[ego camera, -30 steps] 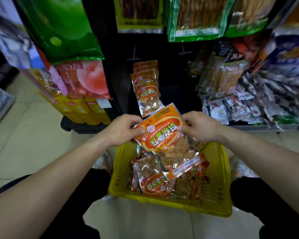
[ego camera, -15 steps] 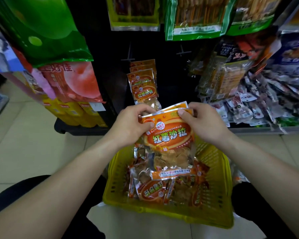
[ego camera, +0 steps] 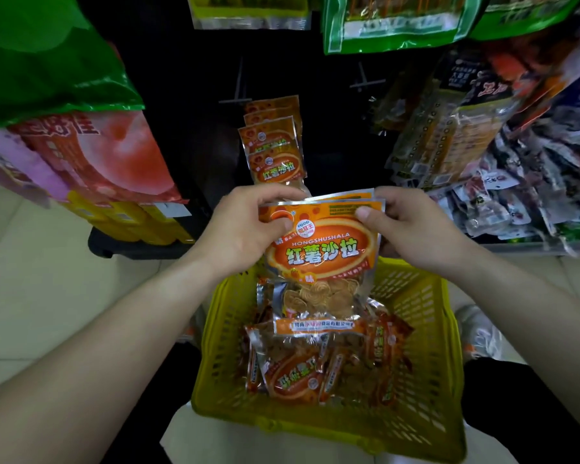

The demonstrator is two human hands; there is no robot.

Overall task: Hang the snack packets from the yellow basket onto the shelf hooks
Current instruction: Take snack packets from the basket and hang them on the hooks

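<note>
Both hands hold a small stack of orange foil snack packets w/ clear bottoms [ego camera: 318,252] upright btwn them, above the far end of the yellow plastic mesh basket [ego camera: 419,333]. Left hand [ego camera: 245,229] pinches the top-left corner, thumb on the front; right hand [ego camera: 416,229] pinches the top-right corner, thumb on the front. At least 2 packet edges show at the top. More loose orange packets [ego camera: 295,376] lie in the basket. A row of matching hung packets [ego camera: 275,152] sits on the shelf just behind the left hand
</note>
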